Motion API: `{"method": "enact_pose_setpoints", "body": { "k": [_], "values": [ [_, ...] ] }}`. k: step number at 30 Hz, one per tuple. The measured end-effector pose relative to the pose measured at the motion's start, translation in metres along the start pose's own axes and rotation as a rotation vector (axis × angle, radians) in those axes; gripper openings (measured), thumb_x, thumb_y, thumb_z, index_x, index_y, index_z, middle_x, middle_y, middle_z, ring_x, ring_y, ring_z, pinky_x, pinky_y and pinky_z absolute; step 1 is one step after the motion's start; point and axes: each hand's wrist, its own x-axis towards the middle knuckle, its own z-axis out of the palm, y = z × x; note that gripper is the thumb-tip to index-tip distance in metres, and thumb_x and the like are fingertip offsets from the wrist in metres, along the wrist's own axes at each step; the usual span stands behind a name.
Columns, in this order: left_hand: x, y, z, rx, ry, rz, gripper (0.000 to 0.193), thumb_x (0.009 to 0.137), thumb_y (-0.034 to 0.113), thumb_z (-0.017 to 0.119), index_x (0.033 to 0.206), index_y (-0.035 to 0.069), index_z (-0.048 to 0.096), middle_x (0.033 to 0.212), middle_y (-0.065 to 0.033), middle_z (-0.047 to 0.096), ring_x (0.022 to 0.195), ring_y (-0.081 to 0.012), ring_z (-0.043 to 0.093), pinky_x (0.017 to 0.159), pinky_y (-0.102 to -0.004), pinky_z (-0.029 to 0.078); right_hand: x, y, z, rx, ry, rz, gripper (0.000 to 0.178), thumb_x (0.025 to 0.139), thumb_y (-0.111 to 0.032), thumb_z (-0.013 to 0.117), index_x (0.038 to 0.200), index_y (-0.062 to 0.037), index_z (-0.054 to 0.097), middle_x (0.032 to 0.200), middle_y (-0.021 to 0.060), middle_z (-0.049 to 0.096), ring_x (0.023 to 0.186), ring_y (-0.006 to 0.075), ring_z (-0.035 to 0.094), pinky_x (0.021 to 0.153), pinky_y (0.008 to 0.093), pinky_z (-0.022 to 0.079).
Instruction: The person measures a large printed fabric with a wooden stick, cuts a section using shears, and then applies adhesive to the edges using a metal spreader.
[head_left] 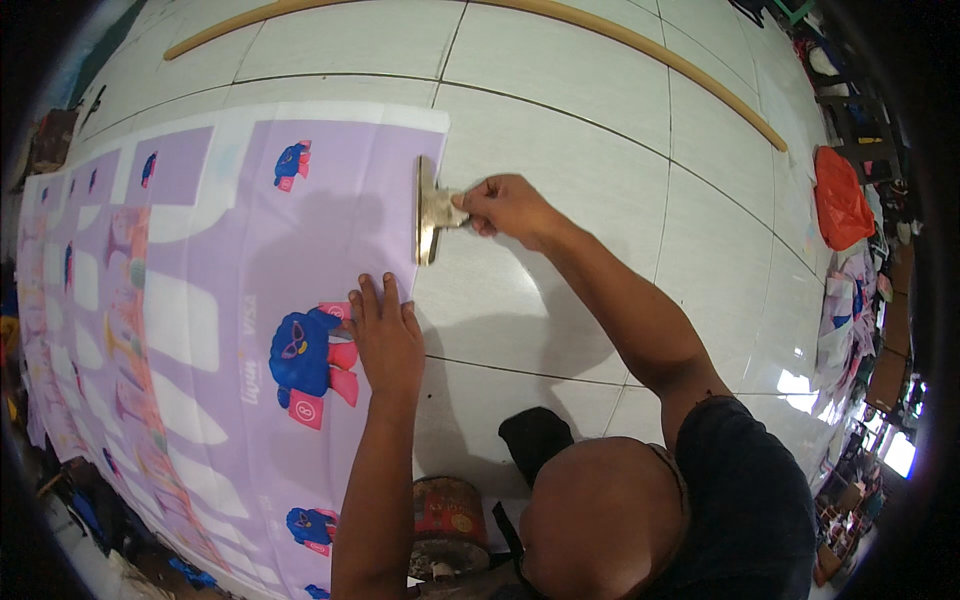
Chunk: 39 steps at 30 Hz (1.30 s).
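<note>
A large lilac printed fabric sheet [330, 250] with blue and pink cartoon figures is spread over the tiled floor on the left. My right hand [497, 208] grips a wide metal bulldog clip [428, 212] by its handle end. The clip's long jaw lies along the sheet's right edge, near its upper corner; whether it bites the cloth cannot be made out. Below the clip, my left hand [387, 335] rests flat on the sheet's right margin with its fingers stretched out, beside a large blue figure.
A long wooden stick [600, 35] curves across the far floor. Close to my left forearm stands a worn reddish round tin [450, 515]. An orange-red plastic bag [842, 198] lies at the far right, above heaped printed cloth [845, 315] and clutter.
</note>
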Motion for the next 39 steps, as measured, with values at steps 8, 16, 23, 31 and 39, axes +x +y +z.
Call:
{"method": "enact_pose_setpoints", "body": {
  "k": [8, 16, 23, 31, 39],
  "values": [
    [-0.002, -0.006, 0.007, -0.056, 0.065, 0.027, 0.045, 0.097, 0.023, 0.053, 0.140, 0.009, 0.049, 0.149, -0.0239, 0.038, 0.136, -0.0458, 0.037, 0.106, -0.0637, 0.033, 0.038, -0.024, -0.011, 0.033, 0.178, -0.049, 0.035, 0.088, -0.032, 0.074, 0.087, 0.0019, 0.066, 0.076, 0.0072, 0.062, 0.065, 0.0134, 0.057, 0.063, 0.0268, 0.049],
    [-0.002, -0.002, 0.003, -0.015, 0.037, 0.016, 0.045, 0.098, 0.024, 0.052, 0.141, 0.009, 0.048, 0.150, -0.0230, 0.037, 0.136, -0.0458, 0.037, 0.106, -0.0643, 0.033, 0.043, -0.016, -0.011, -0.070, 0.240, -0.069, 0.047, 0.086, -0.042, 0.072, 0.091, 0.0039, 0.070, 0.076, 0.0113, 0.067, 0.068, 0.0183, 0.063, 0.060, 0.0345, 0.050],
    [-0.001, -0.002, 0.002, 0.005, 0.020, 0.022, 0.045, 0.098, 0.023, 0.051, 0.141, 0.009, 0.047, 0.150, -0.0229, 0.037, 0.136, -0.0462, 0.037, 0.106, -0.0649, 0.033, 0.041, -0.016, -0.009, -0.121, 0.246, -0.056, 0.051, 0.085, -0.046, 0.071, 0.090, 0.0049, 0.070, 0.076, 0.0128, 0.067, 0.068, 0.0202, 0.064, 0.060, 0.0351, 0.051],
    [-0.002, -0.001, 0.000, -0.013, 0.061, 0.053, 0.048, 0.095, 0.022, 0.055, 0.140, 0.009, 0.047, 0.148, -0.0228, 0.039, 0.134, -0.0470, 0.039, 0.104, -0.0642, 0.036, 0.036, -0.021, -0.007, -0.111, 0.244, -0.058, 0.064, 0.083, -0.051, 0.071, 0.102, 0.0102, 0.065, 0.084, 0.0179, 0.067, 0.076, 0.0249, 0.067, 0.069, 0.0387, 0.056],
    [-0.019, -0.045, -0.035, -0.110, 0.117, 0.227, 0.047, 0.090, 0.020, 0.062, 0.133, 0.004, 0.054, 0.139, -0.0262, 0.048, 0.127, -0.0448, 0.047, 0.107, -0.0494, 0.038, -0.021, -0.044, -0.004, -0.729, 0.562, -0.228, 0.066, 0.085, -0.057, 0.065, 0.113, 0.0029, 0.063, 0.094, 0.0174, 0.070, 0.088, 0.0304, 0.069, 0.080, 0.0409, 0.053]
  ]
}}
